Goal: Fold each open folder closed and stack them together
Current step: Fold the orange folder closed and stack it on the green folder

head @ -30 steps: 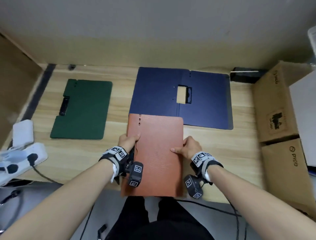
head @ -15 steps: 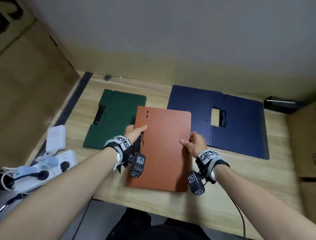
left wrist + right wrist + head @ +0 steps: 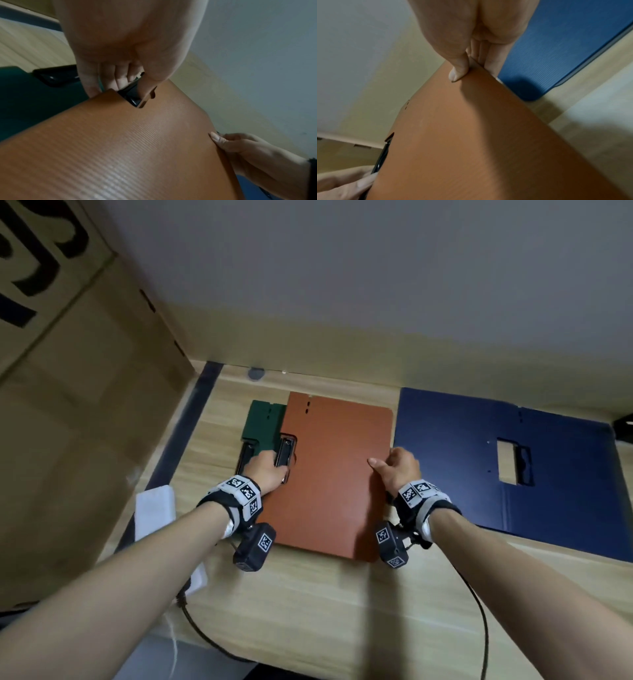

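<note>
Hands are working on a closed orange folder in the head view: it is lying over most of a green folder, whose left strip and black clip are showing beside it, on the wooden surface. The left hand is curling round the orange folder's left edge by its black clip, and the right hand is pinching the right edge, thumb on top. A blue folder is lying open just to the right, not yet folded; a cardboard box is standing at the left. In the left wrist view, the left hand is gripping the clip at the cover's notch, thumb above and fingers below, with the green folder underneath. In the right wrist view, the right hand is clamping the orange cover between thumb and fingers, the blue folder lying beyond. Judging by its flat, ribbed cover, the folder is probably light, stiff and a little slick, so holding both long edges near the middle should be keeping it square while sliding left to align.
</note>
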The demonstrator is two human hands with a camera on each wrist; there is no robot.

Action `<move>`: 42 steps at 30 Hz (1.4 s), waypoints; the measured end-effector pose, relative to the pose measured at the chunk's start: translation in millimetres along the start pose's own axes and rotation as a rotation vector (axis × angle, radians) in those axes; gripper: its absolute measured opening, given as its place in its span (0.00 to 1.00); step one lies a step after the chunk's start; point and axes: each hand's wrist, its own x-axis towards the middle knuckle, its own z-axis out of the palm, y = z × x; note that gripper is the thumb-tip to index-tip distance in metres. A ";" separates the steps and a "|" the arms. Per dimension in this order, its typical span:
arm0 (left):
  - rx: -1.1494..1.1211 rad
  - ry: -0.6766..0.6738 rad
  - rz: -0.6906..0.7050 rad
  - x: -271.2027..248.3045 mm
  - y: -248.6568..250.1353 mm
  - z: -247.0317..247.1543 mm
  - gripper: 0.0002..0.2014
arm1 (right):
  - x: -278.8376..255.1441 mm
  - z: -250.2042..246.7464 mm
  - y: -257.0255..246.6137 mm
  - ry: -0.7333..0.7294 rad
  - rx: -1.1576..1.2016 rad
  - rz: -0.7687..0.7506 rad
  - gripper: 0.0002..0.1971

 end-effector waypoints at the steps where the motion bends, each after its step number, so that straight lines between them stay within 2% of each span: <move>1: 0.017 0.022 -0.005 4.0 -6.2 -4.3 0.12 | 4.0 8.4 -8.3 0.004 0.002 -0.016 0.19; 6: -0.026 0.139 -0.014 17.5 -30.8 -19.6 0.14 | 16.0 40.7 -39.2 0.011 -0.042 -0.046 0.20; 10: -0.052 0.127 -0.030 24.7 -47.6 -29.5 0.19 | 17.2 60.9 -43.7 -0.020 -0.077 -0.042 0.17; 13: 0.015 0.154 0.014 25.9 -54.7 -29.4 0.21 | 14.9 70.0 -38.7 -0.039 -0.092 -0.023 0.16; 18: 0.182 0.177 0.088 25.6 -55.8 -29.1 0.15 | 12.7 70.6 -35.7 -0.073 -0.107 -0.031 0.17; 25: 0.260 0.155 0.057 17.6 -68.4 -41.0 0.16 | 14.1 75.4 -41.2 -0.162 -0.182 -0.099 0.18; 30: 0.219 0.145 0.055 20.7 -68.4 -43.0 0.14 | 24.6 88.1 -33.7 -0.159 -0.280 -0.084 0.22; 33: 0.192 0.144 0.048 21.0 -67.3 -43.6 0.10 | 27.0 83.4 -38.6 -0.186 -0.325 -0.107 0.19; 36: 0.146 0.130 0.026 22.4 -65.8 -40.3 0.11 | 28.5 75.1 -47.8 -0.242 -0.333 -0.099 0.17; 38: 0.132 0.120 0.014 24.1 -64.7 -37.9 0.11 | 27.1 73.9 -51.1 -0.205 -0.349 -0.102 0.21; 40: 0.144 0.120 0.010 25.0 -62.7 -37.4 0.10 | 22.5 74.7 -52.3 -0.138 -0.368 -0.089 0.31; 42: 0.144 0.117 -0.001 26.5 -61.9 -36.8 0.10 | 19.9 73.9 -54.7 -0.108 -0.367 -0.069 0.37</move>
